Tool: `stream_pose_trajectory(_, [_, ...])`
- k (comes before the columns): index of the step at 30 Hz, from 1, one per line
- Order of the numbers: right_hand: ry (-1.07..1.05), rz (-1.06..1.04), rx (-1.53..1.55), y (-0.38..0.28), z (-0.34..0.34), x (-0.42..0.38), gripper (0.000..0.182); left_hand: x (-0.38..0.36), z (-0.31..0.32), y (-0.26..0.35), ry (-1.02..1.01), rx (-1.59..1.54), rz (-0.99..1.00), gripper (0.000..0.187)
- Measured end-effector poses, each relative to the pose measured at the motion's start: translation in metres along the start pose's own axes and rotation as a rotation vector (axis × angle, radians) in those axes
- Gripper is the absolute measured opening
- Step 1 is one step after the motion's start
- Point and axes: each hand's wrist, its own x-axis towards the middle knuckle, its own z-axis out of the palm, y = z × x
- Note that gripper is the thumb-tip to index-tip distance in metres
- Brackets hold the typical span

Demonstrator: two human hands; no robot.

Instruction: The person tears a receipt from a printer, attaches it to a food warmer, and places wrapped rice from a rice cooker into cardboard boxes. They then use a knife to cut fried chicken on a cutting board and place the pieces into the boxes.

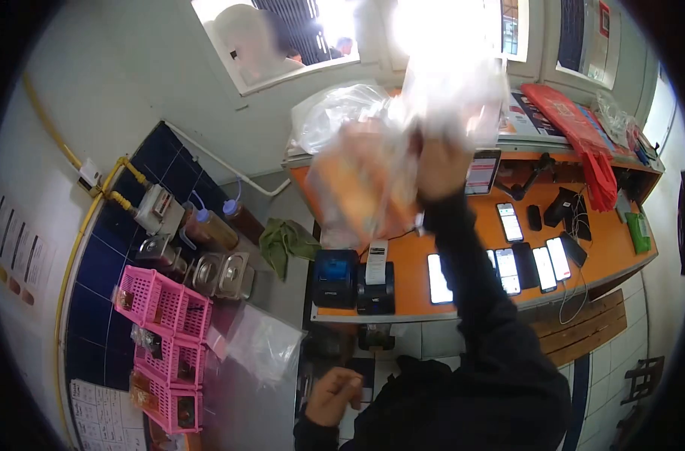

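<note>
Fingers, right hand (441, 164): blurred against a whitish bag (456, 94); apart or closed, cannot tell.
Fingers, left hand (333, 395): curled loosely, thumb near the index finger, nothing visible between; located at 6 o'clock.
Right hand: 2 o'clock, arm extended over the orange counter (402, 263). Its grip on either bag is obscured by blur.
Item: clear bag (361, 184) with orange contents, at 12 o'clock from centre, beside the right hand; blurred.
Item: whitish bag, 1 o'clock, washed out by window light.
Item: black printer (336, 278), 6 o'clock, on the counter; beside it, a second printer (376, 289) with paper protruding.
Item: several phones (508, 270), 3 to 4 o'clock, screens lit.
Item: red bag (556, 113), 2 o'clock, its lower part hanging over the shelf edge.
Item: green cloth (286, 244), 9 o'clock.
Items: pink baskets (169, 361), 8 o'clock.
Person (252, 45): 11 o'clock, at the window.
</note>
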Motion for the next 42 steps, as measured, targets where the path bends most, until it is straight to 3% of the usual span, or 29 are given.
stream_pose_trajectory(1, [0.02, -0.048, 0.001, 0.026, -0.001, 0.038, 0.022, 0.003, -0.007, -0.007, 0.165, -0.051, 0.026, 0.011])
stream_pose_trajectory(2, [0.029, -0.246, -0.15, 0.045, -0.005, 0.078, 0.02, 0.002, -0.012, -0.013, 0.335, -0.104, 0.053, 0.012])
stream_pose_trajectory(3, [0.04, -0.258, -0.113, 0.056, -0.005, 0.113, 0.017, 0.001, -0.016, -0.017, 0.352, -0.107, 0.058, 0.012])
stream_pose_trajectory(4, [0.072, -0.188, -0.186, 0.068, -0.007, 0.141, 0.026, 0.0, -0.019, -0.021, 0.422, -0.17, 0.117, 0.012])
stream_pose_trajectory(5, [0.037, -0.33, -0.371, 0.105, -0.017, 0.182, 0.03, -0.001, -0.02, -0.026, 0.491, -0.233, 0.176, 0.012])
stream_pose_trajectory(7, [-0.054, -0.006, -0.226, 0.135, -0.024, 0.222, 0.03, 0.0, -0.017, -0.036, 0.546, -0.304, 0.19, 0.011])
stream_pose_trajectory(8, [-0.065, -0.002, -0.231, 0.151, -0.032, 0.235, 0.03, 0.001, -0.015, -0.041, 0.583, -0.359, 0.198, 0.011])
stream_pose_trajectory(10, [-0.206, 0.265, -0.279, 0.19, -0.05, 0.261, 0.025, 0.01, -0.009, -0.048, 0.573, -0.338, 0.186, 0.012])
stream_pose_trajectory(13, [-0.063, 0.347, -0.095, 0.208, -0.073, 0.258, 0.028, 0.02, 0.0, -0.05, 0.544, -0.289, 0.159, 0.013])
stream_pose_trajectory(14, [-0.056, 0.355, -0.11, 0.212, -0.084, 0.252, 0.028, 0.023, 0.002, -0.049, 0.535, -0.267, 0.153, 0.013])
stream_pose_trajectory(16, [-0.235, -0.116, -0.329, 0.173, -0.088, 0.202, 0.026, 0.028, 0.002, -0.05, 0.532, -0.23, 0.148, 0.013])
stream_pose_trajectory(18, [-0.381, -0.018, -0.393, 0.128, -0.089, 0.119, 0.028, 0.036, -0.001, -0.055, 0.53, -0.202, 0.133, 0.014])
stream_pose_trajectory(19, [-0.528, 0.238, -0.257, 0.122, -0.098, 0.075, 0.025, 0.042, -0.006, -0.062, 0.529, -0.199, 0.123, 0.014])
stream_pose_trajectory(20, [-0.612, 0.275, -0.255, 0.112, -0.1, 0.027, 0.022, 0.047, -0.008, -0.07, 0.541, -0.198, 0.111, 0.014])
stream_pose_trajectory(21, [-0.69, 0.494, -0.219, 0.115, -0.103, -0.022, 0.019, 0.052, -0.009, -0.075, 0.542, -0.185, 0.076, 0.015])
stream_pose_trajectory(22, [-0.928, 0.446, -0.375, 0.138, -0.111, -0.06, 0.031, 0.059, -0.01, -0.078, 0.549, -0.17, 0.045, 0.016])
stream_pose_trajectory(24, [-1.174, 0.542, -1.01, 0.159, -0.107, -0.13, 0.049, 0.076, -0.01, -0.092, 0.516, -0.11, 0.012, 0.018])
stream_pose_trajectory(25, [-1.189, 0.548, -0.994, 0.182, -0.109, -0.165, 0.049, 0.088, -0.009, -0.103, 0.503, -0.061, -0.016, 0.019])
stream_pose_trajectory(26, [-1.018, 0.346, -1.104, 0.208, -0.113, -0.2, 0.058, 0.103, -0.007, -0.114, 0.483, -0.011, -0.042, 0.02])
stream_pose_trajectory(27, [-0.833, 0.145, -1.199, 0.229, -0.112, -0.224, 0.066, 0.118, -0.003, -0.122, 0.482, 0.292, 0.063, 0.02])
stream_pose_trajectory(28, [-0.835, 0.153, -1.19, 0.245, -0.104, -0.235, 0.066, 0.135, -0.001, -0.13, 0.468, 0.596, 0.166, 0.02])
stream_pose_trajectory(30, [-0.868, 0.815, -0.762, 0.269, -0.083, -0.242, 0.06, 0.175, -0.002, -0.149, 0.355, 0.981, 0.338, 0.019])
stream_pose_trajectory(31, [-0.875, 0.823, -0.757, 0.272, -0.076, -0.24, 0.06, 0.19, 0.007, -0.149, 0.365, 1.111, 0.378, 0.02])
stream_pose_trajectory(33, [-0.76, 0.898, -0.225, 0.272, -0.056, -0.236, 0.048, 0.211, 0.016, -0.153, 0.384, 1.249, 0.41, 0.021])
stream_pose_trajectory(35, [-0.845, 0.933, -0.088, 0.214, -0.045, -0.208, 0.04, 0.226, 0.017, -0.161, 0.332, 1.487, 0.316, 0.027])
stream_pose_trajectory(37, [-0.937, 0.986, 0.042, 0.16, -0.051, -0.188, 0.033, 0.226, 0.022, -0.16, 0.357, 1.466, 0.299, 0.03])
stream_pose_trajectory(39, [-1.172, 0.154, -0.215, 0.135, -0.073, -0.18, 0.027, 0.222, 0.017, -0.166, 0.303, 1.469, 0.208, 0.038])
stream_pose_trajectory(40, [-1.196, 0.156, -0.208, 0.132, -0.082, -0.183, 0.027, 0.223, 0.014, -0.163, 0.317, 1.454, 0.193, 0.038])
stream_pose_trajectory(42, [-0.987, 0.532, 0.0, 0.122, -0.101, -0.189, 0.023, 0.224, 0.013, -0.162, 0.277, 1.406, 0.142, 0.036])
